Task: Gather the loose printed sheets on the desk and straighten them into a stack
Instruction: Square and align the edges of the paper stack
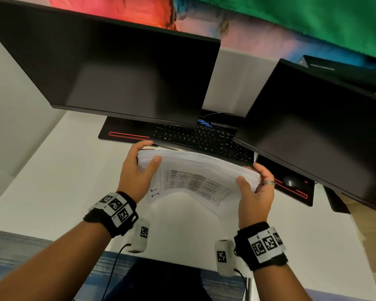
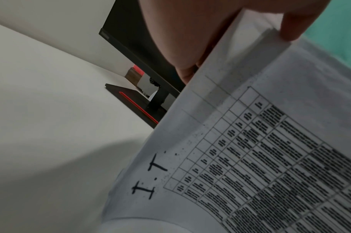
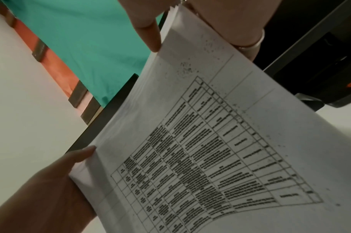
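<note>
A stack of printed sheets (image 1: pixel 195 181) with a table and "I.T." on the front page stands on edge over the white desk (image 1: pixel 59 181), bowed between my hands. My left hand (image 1: pixel 149 153) grips its left end, thumb on the front page and fingers behind. My right hand (image 1: pixel 251 174), with a ring, grips the right end the same way. The left wrist view shows the sheets (image 2: pixel 260 149) close up with my thumb (image 2: pixel 294 23) on their top corner. The right wrist view shows the sheets (image 3: pixel 200 141) held at both ends. Whether the lower edge touches the desk is unclear.
Two dark monitors (image 1: pixel 122 72) (image 1: pixel 317 131) stand behind the sheets. A black keyboard (image 1: pixel 200 137) lies on a red-trimmed black mat (image 1: pixel 122 133), just beyond my hands. A mouse (image 1: pixel 290 181) sits right of my right hand. The desk's front edge (image 1: pixel 172 260) is near my wrists.
</note>
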The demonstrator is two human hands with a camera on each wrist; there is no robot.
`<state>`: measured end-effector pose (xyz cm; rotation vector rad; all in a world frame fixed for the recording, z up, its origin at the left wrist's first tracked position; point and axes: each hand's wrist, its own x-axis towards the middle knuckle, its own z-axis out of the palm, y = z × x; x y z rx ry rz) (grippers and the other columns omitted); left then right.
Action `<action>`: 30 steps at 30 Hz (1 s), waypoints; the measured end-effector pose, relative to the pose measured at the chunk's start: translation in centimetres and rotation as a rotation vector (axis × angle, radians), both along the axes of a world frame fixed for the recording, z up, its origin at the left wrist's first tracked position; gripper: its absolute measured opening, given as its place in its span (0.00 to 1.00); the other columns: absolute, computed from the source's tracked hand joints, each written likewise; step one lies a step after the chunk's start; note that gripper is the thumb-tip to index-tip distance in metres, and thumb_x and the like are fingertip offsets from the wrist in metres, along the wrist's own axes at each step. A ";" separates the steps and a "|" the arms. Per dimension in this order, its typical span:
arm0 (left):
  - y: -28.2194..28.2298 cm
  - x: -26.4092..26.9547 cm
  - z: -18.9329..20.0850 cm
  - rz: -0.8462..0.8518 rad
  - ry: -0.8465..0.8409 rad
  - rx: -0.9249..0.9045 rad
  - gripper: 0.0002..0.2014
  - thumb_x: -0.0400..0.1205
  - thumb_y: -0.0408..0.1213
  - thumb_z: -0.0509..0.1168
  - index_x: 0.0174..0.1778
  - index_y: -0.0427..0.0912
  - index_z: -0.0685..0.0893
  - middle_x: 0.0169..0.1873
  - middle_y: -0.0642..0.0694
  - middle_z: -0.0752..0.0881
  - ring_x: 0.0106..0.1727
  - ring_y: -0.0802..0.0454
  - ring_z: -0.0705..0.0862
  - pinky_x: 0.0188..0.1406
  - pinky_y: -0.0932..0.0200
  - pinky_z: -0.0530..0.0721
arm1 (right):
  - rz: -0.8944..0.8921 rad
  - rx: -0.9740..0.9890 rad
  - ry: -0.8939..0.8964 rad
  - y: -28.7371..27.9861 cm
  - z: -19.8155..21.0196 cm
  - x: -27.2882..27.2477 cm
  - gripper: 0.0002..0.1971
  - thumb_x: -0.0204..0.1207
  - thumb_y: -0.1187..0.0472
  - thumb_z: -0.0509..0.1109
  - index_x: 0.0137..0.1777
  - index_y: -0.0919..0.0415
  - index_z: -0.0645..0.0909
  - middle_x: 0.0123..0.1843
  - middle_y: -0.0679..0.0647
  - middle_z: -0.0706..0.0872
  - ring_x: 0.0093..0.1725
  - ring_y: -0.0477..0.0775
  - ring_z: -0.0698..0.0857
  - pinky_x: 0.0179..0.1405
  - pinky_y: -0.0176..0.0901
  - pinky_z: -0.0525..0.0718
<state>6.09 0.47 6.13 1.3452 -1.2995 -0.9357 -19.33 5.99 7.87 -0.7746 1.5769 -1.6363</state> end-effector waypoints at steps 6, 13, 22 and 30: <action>-0.3 -0.6 0.3 0.032 0.077 0.042 0.15 0.83 0.32 0.67 0.64 0.49 0.79 0.56 0.52 0.83 0.52 0.57 0.85 0.40 0.68 0.87 | -0.015 0.017 -0.048 0.2 -0.2 0.2 0.25 0.78 0.75 0.69 0.68 0.48 0.75 0.58 0.49 0.83 0.52 0.48 0.86 0.42 0.34 0.89; -0.7 -0.5 0.5 0.068 0.066 0.025 0.13 0.82 0.39 0.70 0.61 0.53 0.81 0.55 0.47 0.86 0.53 0.49 0.87 0.44 0.59 0.87 | -0.080 -0.020 -0.048 0.0 0.1 0.5 0.20 0.79 0.71 0.70 0.68 0.54 0.77 0.54 0.49 0.84 0.41 0.34 0.87 0.37 0.27 0.85; -0.7 -0.5 0.6 0.044 0.027 0.028 0.14 0.82 0.35 0.71 0.62 0.51 0.80 0.53 0.51 0.84 0.53 0.50 0.86 0.40 0.66 0.87 | -0.090 -0.009 -0.026 0.0 -0.3 0.7 0.22 0.78 0.73 0.69 0.63 0.45 0.79 0.49 0.46 0.81 0.48 0.46 0.84 0.56 0.46 0.87; -1.1 -0.5 0.9 0.056 0.012 0.023 0.15 0.81 0.35 0.71 0.61 0.53 0.81 0.55 0.48 0.86 0.54 0.50 0.86 0.53 0.48 0.89 | -0.128 -0.043 -0.011 -0.3 0.1 0.7 0.22 0.77 0.77 0.67 0.65 0.54 0.77 0.50 0.46 0.84 0.42 0.31 0.85 0.44 0.27 0.85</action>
